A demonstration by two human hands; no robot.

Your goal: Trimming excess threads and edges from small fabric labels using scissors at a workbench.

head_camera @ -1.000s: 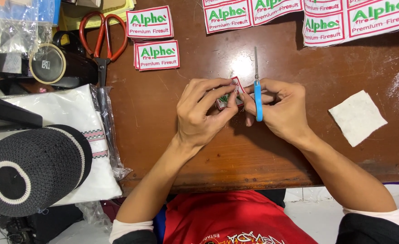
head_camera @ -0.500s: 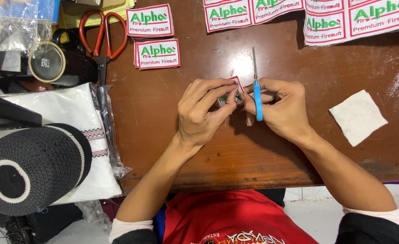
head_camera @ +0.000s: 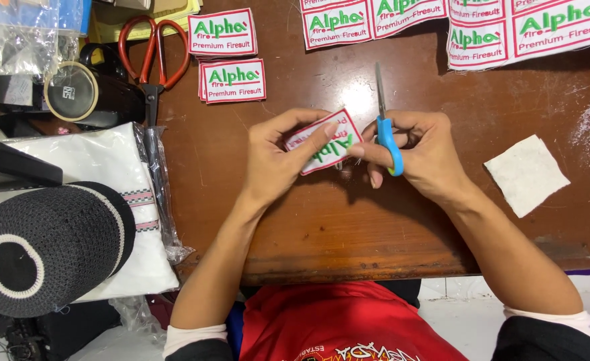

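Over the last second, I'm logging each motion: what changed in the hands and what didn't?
The patch in the left hand now shows more of its printed face, turned flatter toward the camera. The right hand holds the blue-handled scissors as before, blades pointing away. The orange scissors, spare patches and white cloth square stayed put.

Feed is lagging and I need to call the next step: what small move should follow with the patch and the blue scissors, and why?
Probably bring the blades to the patch's edge. The left hand pinches the white patch above the brown table, while the right hand holds the blue-handled scissors with blades pointing away, clear of the cloth. Whether any fringe remains on the edge is too small to tell.
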